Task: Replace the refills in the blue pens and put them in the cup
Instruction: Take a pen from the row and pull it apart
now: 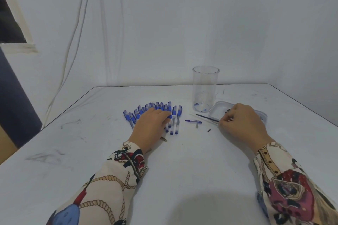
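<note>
A row of several blue capped pens [175, 118] lies side by side on the white table [182, 160]. My left hand [150, 128] rests over the middle of the row, its fingers curled round one pen there. My right hand [243, 124] pinches the end of a thin dark refill [206, 118] that points left just above the table. A loose blue pen cap [193, 121] and a small metal tip [197, 126] lie between my hands. The clear plastic cup [205, 89] stands upright behind them with no pens in it.
A shallow clear tray [217, 111] sits under and behind my right hand, beside the cup. A tiny dark piece [209, 130] and a brownish bit [163, 139] lie on the table. Cables [76, 29] hang down the wall at the left.
</note>
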`<state>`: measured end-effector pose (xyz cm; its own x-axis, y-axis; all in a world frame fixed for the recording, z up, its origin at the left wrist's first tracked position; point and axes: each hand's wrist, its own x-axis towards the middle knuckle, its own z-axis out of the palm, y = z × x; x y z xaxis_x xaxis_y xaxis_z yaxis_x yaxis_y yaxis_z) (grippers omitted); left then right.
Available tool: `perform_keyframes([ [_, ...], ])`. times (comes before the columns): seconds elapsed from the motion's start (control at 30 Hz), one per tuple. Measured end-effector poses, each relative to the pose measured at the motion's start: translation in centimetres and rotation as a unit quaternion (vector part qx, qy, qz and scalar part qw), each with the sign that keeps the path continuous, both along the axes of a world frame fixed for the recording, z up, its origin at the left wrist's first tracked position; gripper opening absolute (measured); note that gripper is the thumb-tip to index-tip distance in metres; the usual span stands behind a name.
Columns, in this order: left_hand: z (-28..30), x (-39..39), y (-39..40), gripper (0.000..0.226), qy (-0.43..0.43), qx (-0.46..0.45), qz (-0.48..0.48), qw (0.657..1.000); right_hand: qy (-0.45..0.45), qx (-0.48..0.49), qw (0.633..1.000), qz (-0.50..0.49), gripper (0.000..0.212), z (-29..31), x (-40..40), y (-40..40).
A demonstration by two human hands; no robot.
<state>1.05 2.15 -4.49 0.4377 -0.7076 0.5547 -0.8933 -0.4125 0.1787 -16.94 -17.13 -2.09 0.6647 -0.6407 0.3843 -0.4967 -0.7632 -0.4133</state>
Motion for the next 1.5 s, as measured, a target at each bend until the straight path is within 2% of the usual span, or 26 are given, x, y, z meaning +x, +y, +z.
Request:
perform_keyframes([
  [0.23,0.1,-0.3,0.1,0.025,0.002,0.002,-0.007,1.000,0.100,-0.089,0.991,0.012,0.016,0.0,0.3,0.1],
  [0.47,0.3,-0.5,0.0,0.026,-0.005,0.016,-0.005,1.000,0.120,-0.100,0.988,0.016,0.016,-0.3,0.4,-0.1],
  [0.57,0.4,-0.7,0.0,0.026,-0.005,0.015,-0.007,1.000,0.099,-0.068,0.993,0.021,0.015,-0.3,0.4,-0.1],
  [0.67,0.4,-0.7,0.0,0.026,0.000,0.017,-0.005,1.000,0.020,0.000,1.000,0.014,0.016,0.1,0.3,-0.4],
  [0.77,0.4,-0.8,0.0,0.025,-0.002,0.007,-0.011,1.000,-0.037,-0.012,0.998,-0.041,0.021,0.3,-0.1,-1.6],
  [0.87,0.4,-0.9,-0.1,0.024,-0.007,0.003,-0.019,1.000,0.010,-0.023,0.997,-0.079,0.020,0.2,-0.8,-3.1],
  [1.03,0.3,-1.3,-0.5,0.021,-0.015,0.003,-0.043,0.999,0.113,0.025,0.989,-0.088,0.008,0.4,-0.8,-4.2],
  [1.27,0.2,-2.2,-0.7,0.021,-0.038,-0.002,-0.064,0.997,0.155,0.013,0.985,-0.069,0.008,0.8,-0.7,-4.7],
  [1.5,0.2,-2.6,-0.7,0.024,-0.036,-0.007,-0.065,0.997,0.179,0.032,0.982,-0.047,0.019,0.3,-0.4,-5.3],
])
